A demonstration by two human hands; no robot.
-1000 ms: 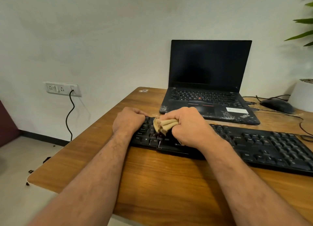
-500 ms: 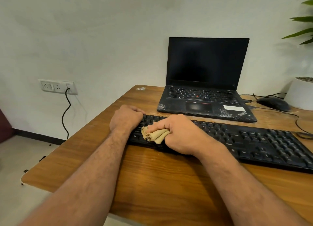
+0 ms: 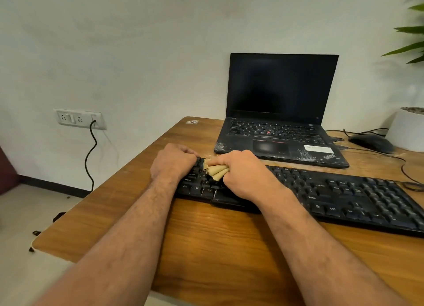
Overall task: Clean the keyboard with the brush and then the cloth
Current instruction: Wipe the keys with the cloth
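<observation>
My right hand (image 3: 245,175) is curled tight around a bunched tan cloth (image 3: 215,170), whose folds poke out to the left of my fist and press down on the keys at the far left part of the black keyboard (image 3: 339,198). My left hand (image 3: 172,162) sits just beside it, fingers curled over the keyboard's left end, holding it against the wooden desk (image 3: 218,248); the two hands are nearly touching, with the cloth between them. The keyboard lies across the desk, running from my hands off to the right. Beyond it, farther from me, an open black laptop (image 3: 280,113) stands with a dark screen. To the right of the laptop a dark mouse (image 3: 371,142) rests near a white plant pot (image 3: 407,129). On the wall to the left, a cable (image 3: 90,154) hangs from a socket plate (image 3: 79,118).
</observation>
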